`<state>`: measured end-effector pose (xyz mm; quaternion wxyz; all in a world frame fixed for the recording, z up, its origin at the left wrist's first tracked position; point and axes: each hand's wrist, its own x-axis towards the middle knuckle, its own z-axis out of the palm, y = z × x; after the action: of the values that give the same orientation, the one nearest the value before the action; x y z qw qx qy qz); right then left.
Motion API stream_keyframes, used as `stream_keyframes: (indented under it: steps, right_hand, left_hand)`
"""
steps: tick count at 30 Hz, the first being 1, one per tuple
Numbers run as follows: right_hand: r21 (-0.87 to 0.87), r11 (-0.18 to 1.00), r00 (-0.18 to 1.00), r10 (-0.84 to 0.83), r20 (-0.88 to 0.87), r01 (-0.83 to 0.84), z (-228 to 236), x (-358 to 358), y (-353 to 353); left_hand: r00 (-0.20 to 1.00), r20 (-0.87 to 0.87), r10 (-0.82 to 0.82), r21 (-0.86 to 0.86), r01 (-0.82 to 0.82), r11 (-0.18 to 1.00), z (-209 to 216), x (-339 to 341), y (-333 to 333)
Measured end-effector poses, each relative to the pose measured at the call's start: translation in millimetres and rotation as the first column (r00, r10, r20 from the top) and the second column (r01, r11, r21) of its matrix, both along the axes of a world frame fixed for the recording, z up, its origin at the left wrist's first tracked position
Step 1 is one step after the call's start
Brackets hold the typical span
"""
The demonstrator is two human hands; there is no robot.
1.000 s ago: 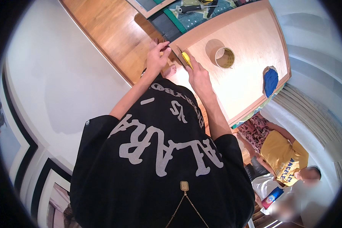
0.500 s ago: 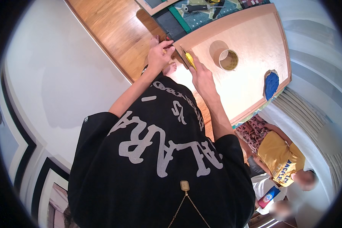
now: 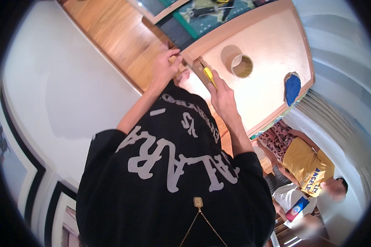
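Observation:
My right hand (image 3: 222, 92) grips a yellow utility knife (image 3: 208, 74), its thin dark tip pointing away from me, just over the near left edge of a light wooden table (image 3: 264, 96) with a raised rim. Beside the table's left corner is my left hand (image 3: 165, 68), fingers curled and closed toward the thumb. Whatever sits between those fingers, if anything, is too small to make out. A round pale cup (image 3: 242, 66), open at the top, stands on the table beyond the knife.
A flat blue oval piece with a brown edge (image 3: 292, 89) lies near the table's right rim. Hand tools (image 3: 203, 12) rest on a green patterned surface past the far rim. Two people sit at lower right, one in a yellow shirt (image 3: 307, 162). Wooden floor (image 3: 111, 37) shows at left.
The view has shifted a little. My left hand has moved slightly down and left from the table corner. My right hand still holds the knife near the edge.

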<state>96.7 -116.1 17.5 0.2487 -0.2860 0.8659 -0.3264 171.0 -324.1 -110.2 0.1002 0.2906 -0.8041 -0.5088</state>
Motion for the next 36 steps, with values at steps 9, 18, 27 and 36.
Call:
stream_keyframes:
  steps: [9,18,27,36]
  right_hand:
    - [-0.093,0.908,0.879,-0.418,-0.23,0.408,12.0,-247.2,45.8]
    - [0.193,0.828,0.795,-0.4,-0.456,0.527,-66.2,-481.2,84.0]
    - [0.377,0.837,0.87,-0.21,-0.446,0.396,-51.3,-507.2,66.4]
    - [0.416,0.857,0.863,-0.063,-0.501,0.304,-43.5,-516.4,62.2]
  left_hand:
    - [0.892,-0.323,-0.317,-0.398,0.176,0.9,69.4,-154.0,-1.8]
    - [0.827,-0.297,-0.476,-0.412,0.339,0.846,17.4,-314.5,45.4]
    - [0.827,-0.304,-0.473,-0.313,0.382,0.87,11.5,-316.3,37.2]
    - [0.844,-0.199,-0.498,-0.296,0.433,0.851,19.0,-319.0,35.6]
